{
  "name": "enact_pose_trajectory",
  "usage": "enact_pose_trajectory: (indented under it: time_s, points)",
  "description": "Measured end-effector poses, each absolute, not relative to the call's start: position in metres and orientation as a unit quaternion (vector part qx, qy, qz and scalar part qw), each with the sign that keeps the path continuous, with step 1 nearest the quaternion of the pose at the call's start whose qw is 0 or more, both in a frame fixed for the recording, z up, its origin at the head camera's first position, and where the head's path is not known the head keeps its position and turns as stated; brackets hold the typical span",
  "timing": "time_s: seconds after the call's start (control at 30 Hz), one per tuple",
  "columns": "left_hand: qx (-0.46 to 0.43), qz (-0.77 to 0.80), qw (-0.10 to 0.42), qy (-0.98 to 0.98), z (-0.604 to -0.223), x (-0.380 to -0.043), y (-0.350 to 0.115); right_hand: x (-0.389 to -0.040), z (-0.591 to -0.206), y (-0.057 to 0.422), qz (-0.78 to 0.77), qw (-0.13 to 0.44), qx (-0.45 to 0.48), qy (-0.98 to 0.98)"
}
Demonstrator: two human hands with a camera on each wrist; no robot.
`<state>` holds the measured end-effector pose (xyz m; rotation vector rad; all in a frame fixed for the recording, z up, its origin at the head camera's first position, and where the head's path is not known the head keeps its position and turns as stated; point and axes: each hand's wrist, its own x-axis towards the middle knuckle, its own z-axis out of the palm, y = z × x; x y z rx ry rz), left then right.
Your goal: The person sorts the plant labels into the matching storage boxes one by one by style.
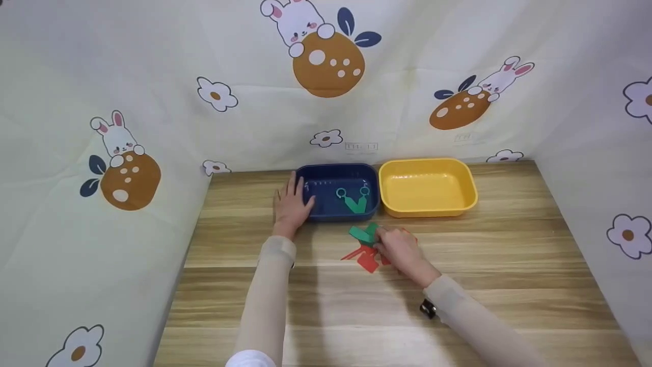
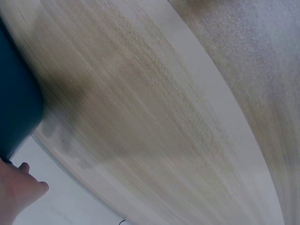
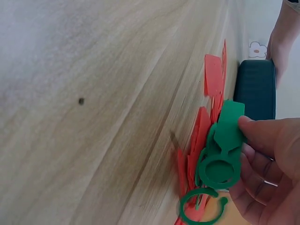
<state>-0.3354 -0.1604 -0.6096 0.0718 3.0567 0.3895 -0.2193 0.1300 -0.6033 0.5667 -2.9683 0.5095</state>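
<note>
My right hand [image 1: 402, 250] pinches a green plastic ring tag [image 3: 228, 136] between thumb and fingers, just over a small pile on the table. In that pile lie several red tags [image 1: 368, 262], with more green beneath the held one; the right hand hides part of the heap. Spread fingers of my left hand [image 1: 293, 206] rest against the left end of the blue tray [image 1: 336, 218]. Two green ring tags [image 1: 358, 205] lie inside that tray, toward its right side. Only part of the left hand shows in the left wrist view.
A yellow tray [image 1: 428, 211] stands right beside the blue one, both near the back edge of the wooden table [image 1: 489, 265]. Printed cloth with rabbits and flowers [image 1: 239, 137] hangs close behind and at both sides.
</note>
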Motion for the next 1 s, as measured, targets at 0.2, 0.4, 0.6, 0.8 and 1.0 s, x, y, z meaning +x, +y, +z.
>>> enact_pose_trajectory:
  time_s: [0.2, 0.4, 0.6, 0.8, 1.0]
  points:
    - [0.021, 0.129, 0.033, 0.991, -0.608, -0.335, -0.160, -0.220, -0.603, 0.131, 0.156, 0.052, 0.186, -0.969]
    - [0.023, 0.128, 0.034, 0.991, -0.609, -0.335, -0.160, -0.221, -0.603, 0.135, 0.167, 0.062, 0.201, -0.963]
    - [0.024, 0.121, 0.032, 0.992, -0.607, -0.334, -0.160, -0.223, -0.599, 0.140, 0.180, 0.080, 0.209, -0.958]
    - [0.023, 0.115, 0.032, 0.993, -0.606, -0.333, -0.159, -0.226, -0.589, 0.142, 0.223, 0.065, 0.185, -0.955]
    - [0.023, 0.118, 0.033, 0.992, -0.605, -0.332, -0.159, -0.231, -0.577, 0.146, 0.253, 0.038, 0.157, -0.954]
